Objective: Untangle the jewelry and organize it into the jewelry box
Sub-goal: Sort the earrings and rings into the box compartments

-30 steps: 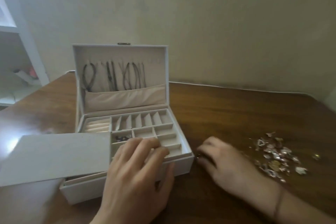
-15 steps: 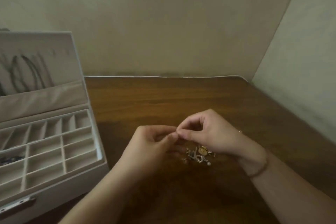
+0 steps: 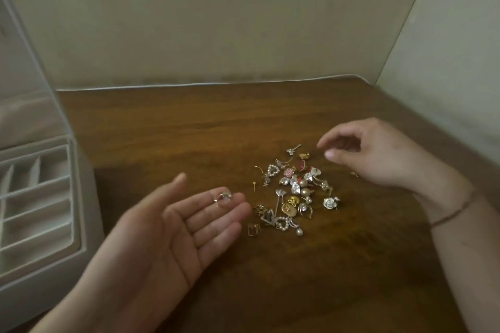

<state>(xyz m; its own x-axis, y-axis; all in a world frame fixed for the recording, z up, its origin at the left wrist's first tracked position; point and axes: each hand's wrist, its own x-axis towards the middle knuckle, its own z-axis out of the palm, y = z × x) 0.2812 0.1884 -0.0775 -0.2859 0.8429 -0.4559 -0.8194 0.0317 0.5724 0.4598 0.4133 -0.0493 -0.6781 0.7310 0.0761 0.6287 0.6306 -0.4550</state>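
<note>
Fingers [image 3: 216, 213] of left hand [image 3: 167, 235] lying straight, together, palm up, carrying small clear earring [image 3: 222, 198]; right hand [image 3: 378, 154] hovering over jewelry pile [image 3: 295, 194], fingers loosely curled, pinching nothing

One jewelry box [image 3: 81, 238] stands open at the left edge of one wooden bench [image 3: 189, 130]. One heap of small jewelry pieces [image 3: 295, 192] lies on the bench; the pieces are too many and too small to count exactly, surely more than twenty. One single clear piece [image 3: 223, 197] lies apart from the heap. Two hands are seen: one left hand [image 3: 173, 235] and one right hand [image 3: 378, 154]. One thin bracelet [image 3: 457, 209] is on the right wrist.
</note>
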